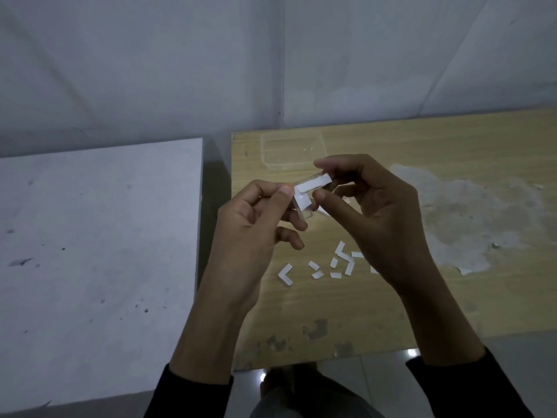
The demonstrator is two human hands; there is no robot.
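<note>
Wood-grain counter (355,309) stood before a pale wall, carrying a clear plastic tub (280,168) and scattered white paper bits (334,263). Above it, the left hand (256,224) and right hand (373,206) both pinched one small clear piece (304,193) with white strips, held between their fingertips.

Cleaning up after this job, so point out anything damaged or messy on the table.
The wooden table has peeled: a large pale patch at its right, smaller chips near the front edge. White paper bits lie scattered below the clear piece that the left hand and right hand pinch.
</note>
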